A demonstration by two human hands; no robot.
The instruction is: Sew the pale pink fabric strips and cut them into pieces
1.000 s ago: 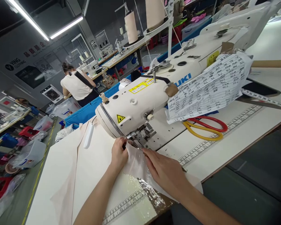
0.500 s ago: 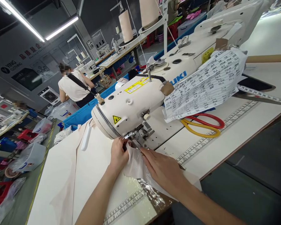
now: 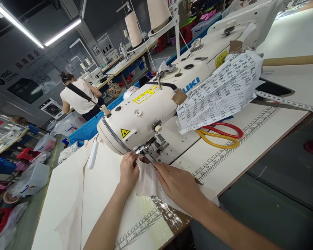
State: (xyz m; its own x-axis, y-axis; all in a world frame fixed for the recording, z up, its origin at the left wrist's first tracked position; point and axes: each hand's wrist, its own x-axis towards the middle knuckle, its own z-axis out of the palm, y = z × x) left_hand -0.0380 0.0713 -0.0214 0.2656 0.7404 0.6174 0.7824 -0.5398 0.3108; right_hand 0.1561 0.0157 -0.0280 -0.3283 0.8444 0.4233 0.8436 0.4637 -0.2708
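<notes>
Slightly leftward in view, the left hand [image 3: 128,171], right hand [image 3: 176,182], pale cloth [image 3: 145,181] and sewing machine [image 3: 141,119] have been shifted since the earlier frame. At the machine's needle end [image 3: 151,147], the cloth is pinched by the left hand and touched by the right, whose grip cannot be told. Beyond, 2 handle loops [image 3: 225,147], red and yellow, are partly covered by a written sheet [image 3: 219,91].

Tube lights [image 3: 63,32] glow overhead; the grey wall [image 3: 18,73] bears lettering.
</notes>
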